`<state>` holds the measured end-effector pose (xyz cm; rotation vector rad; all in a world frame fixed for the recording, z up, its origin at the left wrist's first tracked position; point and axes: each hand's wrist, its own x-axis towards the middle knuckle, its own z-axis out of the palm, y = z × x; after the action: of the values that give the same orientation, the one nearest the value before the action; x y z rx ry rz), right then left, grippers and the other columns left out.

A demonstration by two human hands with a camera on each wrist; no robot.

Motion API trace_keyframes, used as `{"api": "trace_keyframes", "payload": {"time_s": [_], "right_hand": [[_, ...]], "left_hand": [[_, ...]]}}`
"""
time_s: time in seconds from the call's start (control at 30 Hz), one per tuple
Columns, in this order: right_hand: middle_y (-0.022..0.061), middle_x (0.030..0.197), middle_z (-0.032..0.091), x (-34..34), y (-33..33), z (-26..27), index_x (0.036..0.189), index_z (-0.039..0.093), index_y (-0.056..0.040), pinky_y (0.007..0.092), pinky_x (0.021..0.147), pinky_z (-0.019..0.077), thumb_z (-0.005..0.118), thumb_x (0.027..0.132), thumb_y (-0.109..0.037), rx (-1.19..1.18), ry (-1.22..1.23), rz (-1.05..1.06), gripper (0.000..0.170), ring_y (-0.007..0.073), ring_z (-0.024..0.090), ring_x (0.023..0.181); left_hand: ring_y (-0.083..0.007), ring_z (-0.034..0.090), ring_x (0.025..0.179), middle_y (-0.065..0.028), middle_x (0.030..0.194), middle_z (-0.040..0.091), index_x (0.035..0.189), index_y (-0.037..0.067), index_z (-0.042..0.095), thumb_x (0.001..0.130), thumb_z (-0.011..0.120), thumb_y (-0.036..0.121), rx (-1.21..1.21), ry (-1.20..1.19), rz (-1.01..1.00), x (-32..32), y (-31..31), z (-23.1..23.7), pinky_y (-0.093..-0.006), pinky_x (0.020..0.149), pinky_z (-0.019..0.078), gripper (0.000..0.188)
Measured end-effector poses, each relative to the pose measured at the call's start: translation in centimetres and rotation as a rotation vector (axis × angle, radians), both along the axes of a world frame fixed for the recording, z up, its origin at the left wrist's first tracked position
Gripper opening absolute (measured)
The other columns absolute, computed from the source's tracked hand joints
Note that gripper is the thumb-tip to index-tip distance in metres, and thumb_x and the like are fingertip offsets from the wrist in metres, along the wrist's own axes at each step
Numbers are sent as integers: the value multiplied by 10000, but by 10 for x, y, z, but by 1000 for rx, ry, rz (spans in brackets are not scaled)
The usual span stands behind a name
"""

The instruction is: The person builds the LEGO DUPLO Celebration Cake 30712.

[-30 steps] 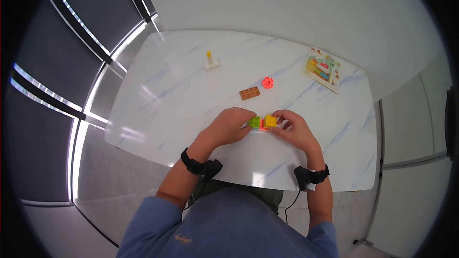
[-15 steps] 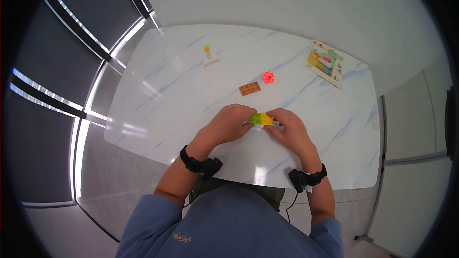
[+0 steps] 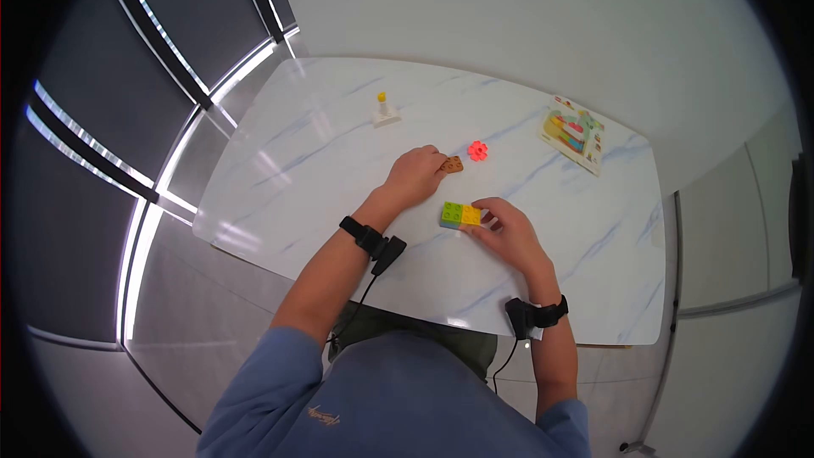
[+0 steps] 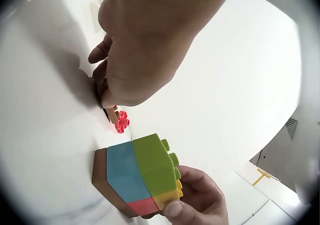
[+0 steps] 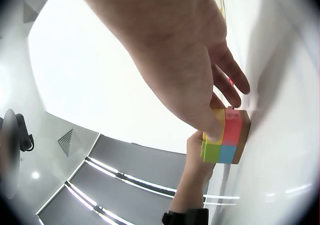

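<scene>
Gripping the brown brick (image 3: 454,164) beyond the block stack (image 3: 460,215) is the left hand (image 3: 415,176). The right hand (image 3: 513,240) pinches the stack's yellow end

An illustrated toy booklet (image 3: 573,134) lies flat near the far right corner of the blue-veined white tabletop (image 3: 585,246); dark panels (image 3: 72,203) with bright gaps stand at left.

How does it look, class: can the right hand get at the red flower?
Probably yes, if the right hand frees its fingers from the block stack; nothing visible stands between that hand and the red flower.
</scene>
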<state>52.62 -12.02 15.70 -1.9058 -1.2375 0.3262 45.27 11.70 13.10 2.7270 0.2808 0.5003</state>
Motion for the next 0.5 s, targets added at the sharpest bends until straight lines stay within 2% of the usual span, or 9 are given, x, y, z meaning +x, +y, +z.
{"api": "trace_keyframes", "payload": {"time_s": [0.1,0.23,0.3,0.4,0.43,0.5], "right_hand": [[81,1151,655,8,-4,-5,1195,626,-51,307,743,543,763,848,-217,122,124,-38,409,187,649,863],[100,1254,610,7,0,6,1281,589,-55,297,759,539,731,875,-182,223,261,-181,448,167,639,906],[104,1196,636,3,2,9,1281,596,-46,287,752,536,719,886,-170,288,276,-138,432,166,643,903],[89,1054,674,6,5,2,1268,611,-29,267,731,528,703,899,-151,316,200,-93,399,152,646,855],[80,997,687,8,6,-1,1261,617,-22,259,722,525,697,902,-144,314,157,-82,387,145,646,831],[58,878,675,4,5,1,1207,641,-12,254,685,515,688,909,-137,319,282,-128,327,129,628,753]], "left_hand": [[-232,626,859,-100,1008,663,1096,30,689,877,677,189,-275,-11,-17,-13,-9,19,-338,782,510,271],[-154,599,819,-83,1005,681,1142,23,688,934,635,181,-612,-1,-172,-35,-25,46,-298,744,498,266],[-147,590,811,-96,980,686,1127,12,696,944,620,183,-738,0,-237,-41,-32,52,-296,746,494,262],[-98,572,791,-29,917,666,1149,11,681,981,591,164,-954,110,-298,-46,-40,61,-264,707,483,245],[-93,569,783,-23,903,661,1145,9,681,982,590,161,-944,113,-273,-46,-42,64,-261,699,482,241],[-83,563,768,-11,876,652,1137,5,681,985,586,155,-924,118,-225,-45,-44,66,-256,683,479,234]]}}
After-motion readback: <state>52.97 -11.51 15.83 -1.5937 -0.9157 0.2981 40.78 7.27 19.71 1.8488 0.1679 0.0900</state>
